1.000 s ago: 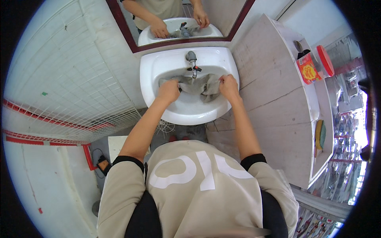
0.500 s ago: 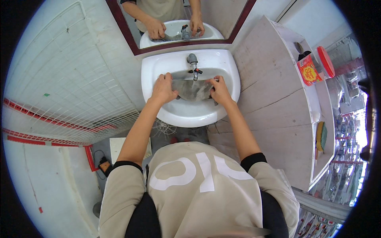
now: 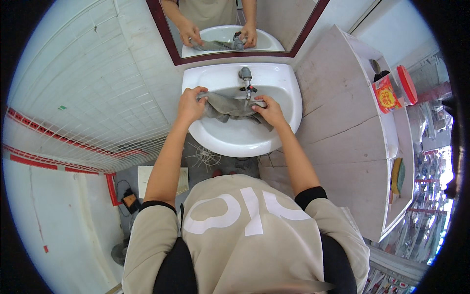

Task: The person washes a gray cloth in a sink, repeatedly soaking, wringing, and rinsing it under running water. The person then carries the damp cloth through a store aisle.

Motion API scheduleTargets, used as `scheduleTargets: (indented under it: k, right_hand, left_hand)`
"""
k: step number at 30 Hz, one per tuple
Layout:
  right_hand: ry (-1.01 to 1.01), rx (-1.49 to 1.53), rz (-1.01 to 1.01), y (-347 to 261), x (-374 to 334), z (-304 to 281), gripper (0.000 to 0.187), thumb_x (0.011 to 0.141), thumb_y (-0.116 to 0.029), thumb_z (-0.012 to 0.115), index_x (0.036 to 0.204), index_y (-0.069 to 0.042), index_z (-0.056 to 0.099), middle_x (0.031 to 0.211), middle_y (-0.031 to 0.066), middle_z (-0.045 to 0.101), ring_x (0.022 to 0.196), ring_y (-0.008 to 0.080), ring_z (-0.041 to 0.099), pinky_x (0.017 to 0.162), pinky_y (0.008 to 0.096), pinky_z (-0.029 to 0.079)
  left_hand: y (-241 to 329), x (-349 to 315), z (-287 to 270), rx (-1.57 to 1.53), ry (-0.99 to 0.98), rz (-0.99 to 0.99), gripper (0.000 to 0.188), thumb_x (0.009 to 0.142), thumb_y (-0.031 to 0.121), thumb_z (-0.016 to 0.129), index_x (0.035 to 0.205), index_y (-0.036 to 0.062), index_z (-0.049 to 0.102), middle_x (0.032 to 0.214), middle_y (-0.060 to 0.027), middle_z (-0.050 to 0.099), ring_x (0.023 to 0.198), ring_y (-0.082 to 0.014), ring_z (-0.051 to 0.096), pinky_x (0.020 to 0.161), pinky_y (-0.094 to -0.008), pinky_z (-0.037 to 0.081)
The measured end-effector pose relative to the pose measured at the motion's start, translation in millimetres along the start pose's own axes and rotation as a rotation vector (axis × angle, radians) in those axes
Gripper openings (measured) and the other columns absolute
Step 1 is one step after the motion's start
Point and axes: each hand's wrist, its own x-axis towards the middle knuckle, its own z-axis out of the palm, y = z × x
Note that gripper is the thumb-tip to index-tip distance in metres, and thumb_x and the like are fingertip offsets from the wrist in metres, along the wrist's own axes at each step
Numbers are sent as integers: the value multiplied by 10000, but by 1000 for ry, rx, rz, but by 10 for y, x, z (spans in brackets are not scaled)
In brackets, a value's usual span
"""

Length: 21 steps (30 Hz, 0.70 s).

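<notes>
A grey wet cloth (image 3: 231,108) is stretched across the bowl of a white wash basin (image 3: 235,142), just below the grey tap (image 3: 246,78). My left hand (image 3: 192,104) grips the cloth's left end near the basin's left rim. My right hand (image 3: 270,111) grips its right end under the tap. Both forearms reach up from my beige shirt at the bottom of the view.
A dark-framed mirror (image 3: 235,29) hangs above the basin and reflects my hands. White tiled wall with a red stripe lies to the left. A white shelf unit (image 3: 391,147) on the right carries a red-lidded jar (image 3: 391,90) and a yellow-green sponge (image 3: 397,175).
Both hands have lifted the cloth from deep in the bowl toward the tap and pulled it out wider between them.
</notes>
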Motion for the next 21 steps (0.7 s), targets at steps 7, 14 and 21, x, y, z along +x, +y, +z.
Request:
scheduleTargets:
  k: [7,14,21]
  right_hand:
    - [-212,327,295,-99,-28,-47,300,868,-351,656,1013,-89,689,716,11,614,631,107,555,550,264,465]
    - [65,132,344,-45,16,-102,304,892,-324,630,1022,-57,696,675,30,625,586,100,554,493,262,444]
    - [11,551,339,-4,-20,-258,210,891,-220,627,1034,-88,707,840,53,588,632,123,560,570,302,478]
  left_hand:
    - [-61,19,-47,-27,95,-63,226,878,278,618,866,63,686,838,-203,604,763,-343,601,703,-408,471]
    - [-61,61,-69,-58,190,-83,358,903,363,570,809,28,652,696,-178,600,646,-327,587,610,-416,445]
    - [35,20,-95,-65,-74,-20,353,894,376,585,834,39,672,686,-166,611,630,-310,581,604,-402,445]
